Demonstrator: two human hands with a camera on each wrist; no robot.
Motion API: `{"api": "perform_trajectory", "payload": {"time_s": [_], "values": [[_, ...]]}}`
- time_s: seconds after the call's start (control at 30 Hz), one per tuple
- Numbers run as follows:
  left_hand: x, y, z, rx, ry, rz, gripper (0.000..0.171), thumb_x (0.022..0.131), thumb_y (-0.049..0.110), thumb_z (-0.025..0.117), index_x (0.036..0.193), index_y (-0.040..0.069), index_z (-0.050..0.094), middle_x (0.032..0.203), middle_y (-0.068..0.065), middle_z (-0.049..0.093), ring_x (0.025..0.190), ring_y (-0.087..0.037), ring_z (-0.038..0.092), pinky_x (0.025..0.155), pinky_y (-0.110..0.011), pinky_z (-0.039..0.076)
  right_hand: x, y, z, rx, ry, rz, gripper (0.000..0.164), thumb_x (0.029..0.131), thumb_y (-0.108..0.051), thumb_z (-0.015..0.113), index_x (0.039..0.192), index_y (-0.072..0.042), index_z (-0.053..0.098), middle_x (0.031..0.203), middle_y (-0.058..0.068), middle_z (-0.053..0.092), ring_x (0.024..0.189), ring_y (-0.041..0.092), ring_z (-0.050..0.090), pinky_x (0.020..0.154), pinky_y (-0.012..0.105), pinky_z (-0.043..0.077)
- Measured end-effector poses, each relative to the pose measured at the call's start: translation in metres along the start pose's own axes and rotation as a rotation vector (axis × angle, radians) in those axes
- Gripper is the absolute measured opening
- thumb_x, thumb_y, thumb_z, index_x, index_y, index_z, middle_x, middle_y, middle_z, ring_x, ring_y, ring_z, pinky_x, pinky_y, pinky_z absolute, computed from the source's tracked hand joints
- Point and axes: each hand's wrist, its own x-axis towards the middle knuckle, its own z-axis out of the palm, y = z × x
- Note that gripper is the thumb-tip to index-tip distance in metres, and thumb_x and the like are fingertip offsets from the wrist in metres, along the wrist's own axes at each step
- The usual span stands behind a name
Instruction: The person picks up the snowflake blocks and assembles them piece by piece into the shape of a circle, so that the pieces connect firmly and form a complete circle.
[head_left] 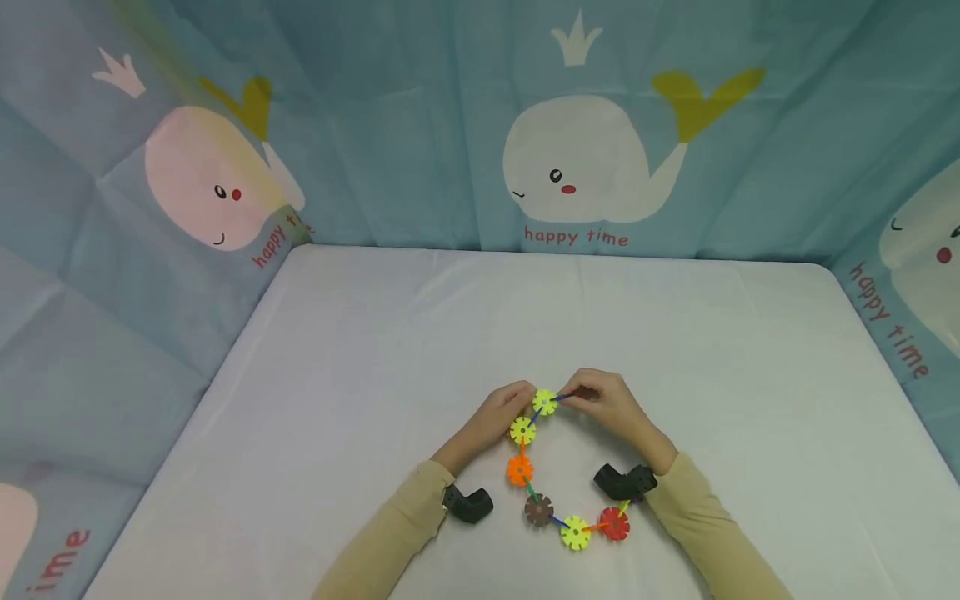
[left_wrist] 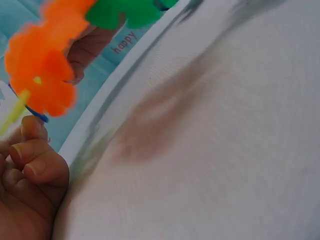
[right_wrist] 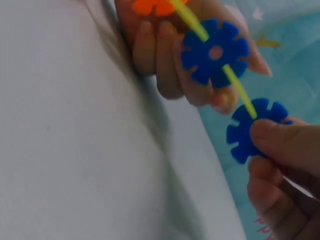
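A chain of notched plastic snowflake discs, slotted together at right angles, curves between my hands and round toward my right wrist. It includes a yellow disc, an orange disc, a brown disc and a red disc. My right hand pinches the blue disc at the far end between thumb and fingers. My left hand holds the chain close by, fingers curled behind another blue disc. A green disc shows further along in the left wrist view.
A white cloth covers the table. Blue curtains printed with whales rise along its back and sides. Black wrist cameras sit at both sleeves, the right one overlapping the chain's near end in the head view.
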Motion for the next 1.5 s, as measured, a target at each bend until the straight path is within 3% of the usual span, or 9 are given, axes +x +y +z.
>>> {"api": "perform_trajectory", "payload": {"time_s": [0.1,0.23,0.3,0.4,0.57,0.8,0.93,1.27,1.5], "values": [[0.002,-0.004,0.002,0.026,0.001,0.035,0.024,0.096,0.023,0.043,0.081,0.006,0.052,0.063,-0.001,0.044,0.054,-0.012,0.038,0.054,-0.023,0.034,-0.002,-0.008,-0.007,-0.073,-0.074,0.109,0.016,0.074,0.0,0.07,0.088,-0.003,0.065,0.083,0.005,0.062,0.067,0.013,0.056,0.06,0.025,0.047],[0.003,-0.007,0.002,0.023,0.06,0.024,0.026,0.095,0.026,0.045,0.081,0.006,0.052,0.063,-0.002,0.044,0.055,-0.014,0.039,0.054,-0.025,0.035,-0.021,-0.023,-0.034,-0.118,-0.221,0.412,0.027,0.079,-0.016,0.069,0.1,-0.001,0.059,0.087,0.005,0.058,0.07,0.013,0.052,0.061,0.029,0.044],[0.003,-0.008,0.001,0.015,0.118,-0.007,0.027,0.096,0.028,0.043,0.082,0.006,0.052,0.064,-0.001,0.044,0.057,-0.014,0.039,0.055,-0.025,0.034,-0.036,-0.028,-0.049,-0.09,-0.306,0.543,0.03,0.081,-0.02,0.067,0.102,0.0,0.057,0.081,0.003,0.056,0.067,0.012,0.049,0.059,0.028,0.042],[0.003,-0.009,-0.001,-0.02,0.2,-0.06,0.027,0.096,0.028,0.043,0.082,0.005,0.051,0.067,-0.002,0.043,0.06,-0.014,0.039,0.056,-0.025,0.033,-0.058,-0.029,-0.062,0.044,-0.421,0.629,0.025,0.085,-0.019,0.062,0.099,0.002,0.056,0.072,0.001,0.055,0.061,0.011,0.048,0.056,0.027,0.042],[0.005,-0.008,-0.005,-0.051,0.236,-0.081,0.028,0.096,0.027,0.042,0.082,0.004,0.05,0.069,-0.002,0.044,0.061,-0.014,0.039,0.055,-0.024,0.033,-0.07,-0.021,-0.055,0.302,-0.378,0.6,0.016,0.092,-0.01,0.05,0.095,0.005,0.056,0.067,0.01,0.058,0.052,0.014,0.051,0.047,0.029,0.044],[-0.002,0.013,-0.006,-0.029,0.114,-0.045,0.021,0.096,0.013,0.041,0.085,-0.003,0.049,0.067,-0.001,0.042,0.058,-0.011,0.038,0.053,-0.021,0.033,-0.048,-0.02,-0.028,0.299,-0.08,0.679,0.018,0.09,-0.005,0.052,0.098,0.01,0.046,0.061,0.013,0.052,0.044,0.015,0.046,0.041,0.027,0.041],[-0.005,0.023,-0.004,-0.018,0.075,-0.033,0.021,0.096,0.012,0.042,0.085,-0.004,0.05,0.065,-0.001,0.041,0.057,-0.013,0.037,0.054,-0.021,0.033,-0.029,-0.02,-0.023,0.365,0.025,0.711,0.021,0.084,0.001,0.058,0.095,0.012,0.045,0.064,0.012,0.053,0.047,0.012,0.047,0.045,0.024,0.041],[-0.007,0.025,-0.003,-0.075,-0.018,0.0,0.021,0.096,0.012,0.043,0.084,-0.004,0.05,0.067,-0.007,0.041,0.061,-0.016,0.038,0.059,-0.024,0.034,-0.006,-0.01,-0.019,0.327,-0.054,0.716,0.022,0.084,-0.006,0.061,0.095,0.011,0.055,0.07,0.006,0.057,0.055,0.012,0.042,0.05,0.023,0.036],[-0.008,0.025,-0.007,-0.025,-0.006,0.041,0.02,0.096,0.012,0.042,0.083,-0.002,0.049,0.067,-0.003,0.04,0.061,-0.013,0.038,0.059,-0.024,0.033,0.002,-0.007,-0.018,0.369,-0.089,0.728,0.02,0.084,-0.009,0.061,0.091,0.009,0.057,0.064,0.003,0.054,0.054,0.01,0.043,0.051,0.022,0.038]]}}
